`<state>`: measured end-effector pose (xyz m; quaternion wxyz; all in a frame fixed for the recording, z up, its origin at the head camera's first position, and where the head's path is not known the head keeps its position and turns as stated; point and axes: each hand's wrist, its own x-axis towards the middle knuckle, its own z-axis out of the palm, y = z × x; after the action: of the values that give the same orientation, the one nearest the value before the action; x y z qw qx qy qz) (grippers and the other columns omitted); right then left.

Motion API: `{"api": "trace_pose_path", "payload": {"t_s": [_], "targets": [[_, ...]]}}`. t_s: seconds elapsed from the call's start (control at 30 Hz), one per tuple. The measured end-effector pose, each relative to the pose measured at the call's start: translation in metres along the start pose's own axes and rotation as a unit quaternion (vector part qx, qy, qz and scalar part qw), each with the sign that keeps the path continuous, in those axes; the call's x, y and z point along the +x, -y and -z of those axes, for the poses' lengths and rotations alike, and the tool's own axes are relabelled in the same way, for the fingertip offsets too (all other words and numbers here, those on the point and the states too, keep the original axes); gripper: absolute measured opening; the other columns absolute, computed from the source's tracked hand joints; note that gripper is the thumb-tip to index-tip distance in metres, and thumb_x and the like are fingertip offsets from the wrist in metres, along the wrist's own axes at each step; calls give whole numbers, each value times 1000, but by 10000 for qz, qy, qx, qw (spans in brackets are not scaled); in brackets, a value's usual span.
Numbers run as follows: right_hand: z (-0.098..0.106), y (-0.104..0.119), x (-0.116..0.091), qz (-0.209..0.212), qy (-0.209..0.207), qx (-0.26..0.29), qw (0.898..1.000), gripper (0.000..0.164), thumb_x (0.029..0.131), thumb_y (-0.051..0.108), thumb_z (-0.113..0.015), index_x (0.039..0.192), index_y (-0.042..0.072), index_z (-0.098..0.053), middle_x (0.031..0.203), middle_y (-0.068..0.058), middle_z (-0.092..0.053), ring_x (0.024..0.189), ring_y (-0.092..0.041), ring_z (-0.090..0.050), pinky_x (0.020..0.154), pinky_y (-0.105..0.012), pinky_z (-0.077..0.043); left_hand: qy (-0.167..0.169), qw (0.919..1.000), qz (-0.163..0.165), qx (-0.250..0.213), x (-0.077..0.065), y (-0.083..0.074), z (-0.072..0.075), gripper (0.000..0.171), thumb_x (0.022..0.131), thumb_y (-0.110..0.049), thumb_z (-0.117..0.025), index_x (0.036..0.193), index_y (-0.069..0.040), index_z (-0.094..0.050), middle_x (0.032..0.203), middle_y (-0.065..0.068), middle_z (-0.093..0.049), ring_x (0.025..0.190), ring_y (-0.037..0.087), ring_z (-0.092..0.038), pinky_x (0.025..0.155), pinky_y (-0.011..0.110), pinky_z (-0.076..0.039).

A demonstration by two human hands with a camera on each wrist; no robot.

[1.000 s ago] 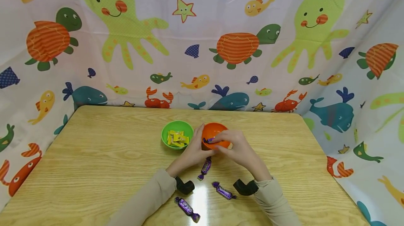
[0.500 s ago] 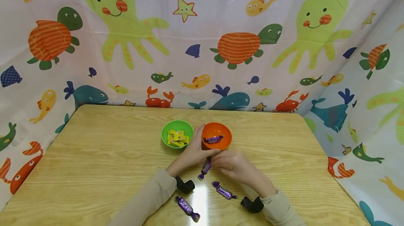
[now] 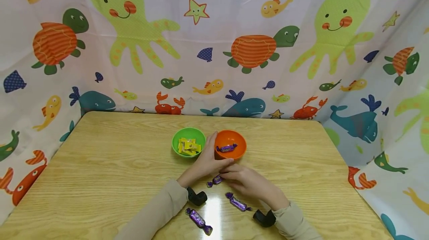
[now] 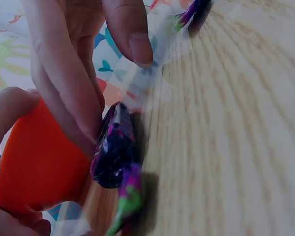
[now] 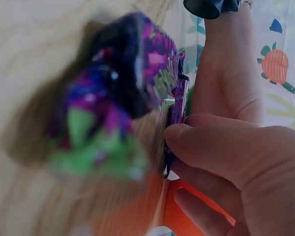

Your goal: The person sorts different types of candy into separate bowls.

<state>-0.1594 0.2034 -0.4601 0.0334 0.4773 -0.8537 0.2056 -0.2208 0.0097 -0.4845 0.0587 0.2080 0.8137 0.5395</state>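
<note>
My left hand (image 3: 207, 160) holds the orange bowl (image 3: 237, 137) by its left and front sides, fingers and thumb spread around it. Inside that bowl lies one purple wrapped candy (image 3: 226, 148). Just in front, my right hand (image 3: 251, 184) reaches over another purple wrapped candy (image 3: 215, 180), covering its right end. In the left wrist view the right hand's fingers touch this candy (image 4: 113, 147) from above, while its thumb stands apart from it. The right wrist view shows a nearer candy (image 5: 132, 64), blurred, beside the right thumb.
Two more purple candies lie nearer me on the wooden table (image 3: 117, 165): one candy (image 3: 238, 202) by my right wrist, one candy (image 3: 199, 222) by my left sleeve. A green bowl (image 3: 174, 147) of yellow-wrapped sweets stands left of the orange bowl. A patterned curtain (image 3: 187, 54) hangs behind.
My right hand has let go of a candy in the orange bowl and drawn back to the candy in front, which has turned slightly. The left hand has stayed put.
</note>
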Motion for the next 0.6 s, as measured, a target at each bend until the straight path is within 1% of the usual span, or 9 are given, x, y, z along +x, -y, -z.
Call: {"api": "trace_pose_path", "payload": {"t_s": [0.1,0.2,0.33,0.43,0.6], "targets": [[1,1,-1,-37,-31,-50,10000,25,88,3,-74,113,4,-74,117,-9,-68,111,-21,-63,95,-32,-51,89,9998,80,-139,1,2,-2,118,82,-44,-81,160,-8,-1,163,14,-12,146,32,-22,117,54,-21],[1,1,-1,-73,-34,-97,9999,24,85,3,-77,109,6,-74,112,-5,-69,106,-17,-64,93,-30,-52,179,9992,133,-329,2,5,-2,122,80,-45,-82,160,-13,5,164,14,-9,147,31,-20,118,53,-18],[-1,2,0,-114,-129,-132,9998,23,82,5,-80,103,8,-73,104,-1,-67,97,-12,-62,88,-26,-52,316,9983,97,-480,5,10,-1,124,81,-41,-83,159,-17,10,165,13,-7,148,28,-18,119,51,-16],[-3,3,0,-144,-231,-123,9996,22,80,7,-83,99,10,-72,99,1,-66,92,-10,-61,85,-23,-52,419,9980,18,-479,8,14,-1,126,81,-41,-82,159,-17,14,165,13,-6,149,28,-17,119,50,-15],[-7,3,1,-238,-263,-125,9993,23,79,7,-83,98,11,-71,98,3,-65,91,-9,-60,83,-22,-52,483,9975,-18,-525,11,20,0,127,80,-45,-82,158,-23,17,165,9,-8,149,26,-17,119,50,-15]]}}
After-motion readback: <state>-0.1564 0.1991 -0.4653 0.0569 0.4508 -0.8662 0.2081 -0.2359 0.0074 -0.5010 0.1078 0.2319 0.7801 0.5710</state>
